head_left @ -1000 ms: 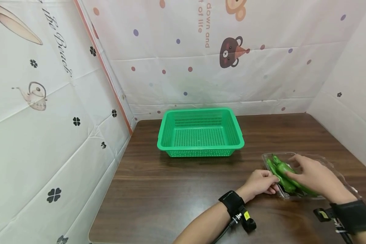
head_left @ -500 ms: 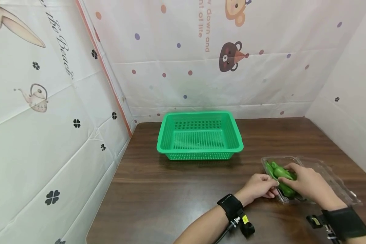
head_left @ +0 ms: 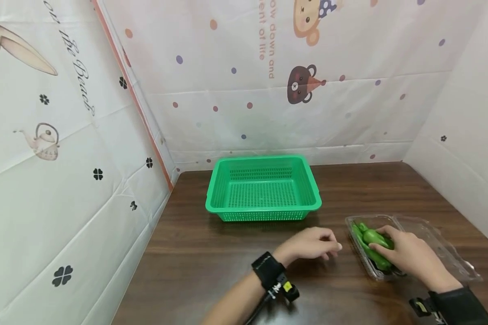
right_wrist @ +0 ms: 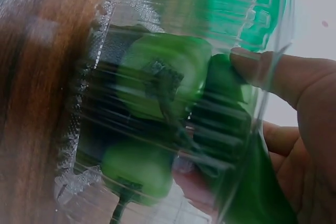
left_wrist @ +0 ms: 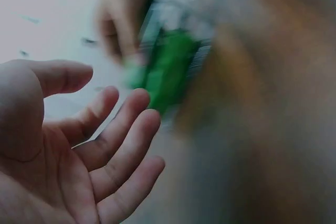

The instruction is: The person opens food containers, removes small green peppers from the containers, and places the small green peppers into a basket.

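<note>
A clear plastic clamshell tray (head_left: 433, 234) lies on the brown table at the right, with green peppers (head_left: 369, 238) in its left half. My right hand (head_left: 384, 243) reaches into the tray and its fingers curl round one green pepper (right_wrist: 163, 74); a fingertip (right_wrist: 252, 64) presses on it from above. My left hand (head_left: 329, 247) hovers just left of the tray with relaxed fingers and holds nothing. Seen from the left wrist, its palm (left_wrist: 73, 150) is spread, with the blurred peppers (left_wrist: 165, 74) beyond it.
A green perforated plastic basket (head_left: 264, 159) stands with nothing in it at the back centre of the table (head_left: 211, 266). Patterned white sheets wall the table on the left, back and right. The tray's hinged lid (head_left: 451, 253) lies open to the right.
My left hand has let go of the tray's left edge and moved left, away from it. My right hand has settled deeper onto the peppers.
</note>
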{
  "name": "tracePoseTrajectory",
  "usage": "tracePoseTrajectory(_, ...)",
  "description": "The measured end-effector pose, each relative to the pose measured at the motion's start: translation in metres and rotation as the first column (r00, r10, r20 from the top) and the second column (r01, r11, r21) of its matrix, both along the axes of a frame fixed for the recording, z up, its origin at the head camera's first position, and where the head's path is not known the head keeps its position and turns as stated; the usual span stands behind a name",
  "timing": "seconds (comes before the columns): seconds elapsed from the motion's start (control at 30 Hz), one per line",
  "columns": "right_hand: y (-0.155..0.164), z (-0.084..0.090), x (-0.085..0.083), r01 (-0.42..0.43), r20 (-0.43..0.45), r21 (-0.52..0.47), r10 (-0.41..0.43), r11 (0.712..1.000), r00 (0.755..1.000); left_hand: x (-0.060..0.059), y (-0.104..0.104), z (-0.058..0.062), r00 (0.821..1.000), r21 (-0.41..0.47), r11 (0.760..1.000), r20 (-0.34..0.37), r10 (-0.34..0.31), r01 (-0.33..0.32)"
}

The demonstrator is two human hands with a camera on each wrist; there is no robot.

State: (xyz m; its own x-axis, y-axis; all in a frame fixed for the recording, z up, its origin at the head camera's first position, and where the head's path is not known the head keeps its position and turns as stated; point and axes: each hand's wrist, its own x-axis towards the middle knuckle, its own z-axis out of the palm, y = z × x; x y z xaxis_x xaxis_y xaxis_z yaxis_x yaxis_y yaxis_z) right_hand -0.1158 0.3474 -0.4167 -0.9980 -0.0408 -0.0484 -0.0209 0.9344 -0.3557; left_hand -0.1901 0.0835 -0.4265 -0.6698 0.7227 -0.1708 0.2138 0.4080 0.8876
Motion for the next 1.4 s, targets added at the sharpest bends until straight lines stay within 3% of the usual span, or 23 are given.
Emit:
tracePoseTrajectory(0.07,-0.001,0.000,0.000,-0.008,0.009,0.004,0.008,1.000,1.000,-0.007,-0.025,0.022,0.996,0.025,0.999,-0.077,-0.034,0.036)
tracePoseTrajectory(0.13,-0.002,-0.001,0.001,-0.018,0.020,0.015,0.018,1.000,1.000,-0.015,-0.052,0.043,0.990,0.060,0.998,-0.141,-0.016,0.025)
tracePoseTrajectory(0.2,-0.003,-0.001,0.001,-0.027,0.027,0.034,0.026,0.999,0.999,-0.028,-0.080,0.060,0.971,0.086,0.995,-0.229,0.069,-0.051)
tracePoseTrajectory(0.23,-0.002,-0.002,0.001,-0.030,0.032,0.045,0.029,0.999,0.999,-0.035,-0.094,0.066,0.947,0.085,0.990,-0.292,0.134,-0.114)
tracePoseTrajectory(0.27,-0.002,-0.002,0.000,-0.031,0.035,0.056,0.029,0.998,0.999,-0.042,-0.107,0.071,0.911,0.071,0.979,-0.357,0.204,-0.191)
tracePoseTrajectory(0.33,-0.001,-0.003,0.000,-0.031,0.043,0.073,0.028,0.997,0.999,-0.059,-0.133,0.072,0.801,0.025,0.931,-0.501,0.328,-0.365)
tracePoseTrajectory(0.4,0.000,-0.003,0.000,-0.035,0.040,0.088,0.032,0.996,0.999,-0.075,-0.158,0.067,0.682,-0.030,0.842,-0.602,0.415,-0.539)
tracePoseTrajectory(0.43,0.000,-0.003,0.000,-0.037,0.044,0.087,0.033,0.996,0.998,-0.082,-0.170,0.063,0.636,-0.060,0.791,-0.633,0.442,-0.609)
tracePoseTrajectory(0.47,0.000,-0.003,0.000,-0.038,0.045,0.089,0.034,0.995,0.998,-0.090,-0.181,0.057,0.605,-0.085,0.745,-0.647,0.463,-0.662)
tracePoseTrajectory(0.5,0.000,-0.003,0.000,-0.040,0.044,0.093,0.036,0.995,0.998,-0.096,-0.192,0.050,0.587,-0.110,0.704,-0.649,0.484,-0.701)
tracePoseTrajectory(0.57,0.000,-0.002,0.000,-0.042,0.040,0.100,0.038,0.994,0.998,-0.106,-0.212,0.039,0.585,-0.143,0.651,-0.610,0.535,-0.745)
tracePoseTrajectory(0.6,0.000,-0.002,0.000,-0.039,0.047,0.095,0.034,0.995,0.998,-0.110,-0.220,0.033,0.590,-0.150,0.638,-0.580,0.562,-0.755)
tracePoseTrajectory(0.7,0.000,-0.001,0.000,-0.034,0.043,0.098,0.030,0.995,0.999,-0.119,-0.239,0.021,0.614,-0.150,0.630,-0.477,0.629,-0.762)
tracePoseTrajectory(0.9,-0.001,-0.002,0.002,-0.013,0.048,0.070,0.010,0.997,0.999,-0.126,-0.252,0.009,0.699,-0.189,0.676,-0.288,0.655,-0.712)
tracePoseTrajectory(1.03,-0.002,-0.005,0.003,-0.001,0.043,0.048,-0.001,0.999,0.999,-0.126,-0.252,0.010,0.732,-0.183,0.709,-0.211,0.648,-0.681)
tracePoseTrajectory(1.13,-0.003,-0.006,0.004,0.001,0.020,0.055,-0.002,0.999,1.000,-0.127,-0.249,0.012,0.747,-0.142,0.734,-0.175,0.642,-0.664)
tracePoseTrajectory(1.23,-0.003,-0.007,0.005,0.000,-0.003,0.062,0.000,0.998,1.000,-0.128,-0.245,0.014,0.753,-0.120,0.744,-0.157,0.639,-0.657)
tracePoseTrajectory(1.4,-0.004,-0.008,0.005,-0.001,-0.033,0.063,0.004,0.998,0.999,-0.130,-0.238,0.014,0.720,-0.138,0.710,-0.214,0.660,-0.691)
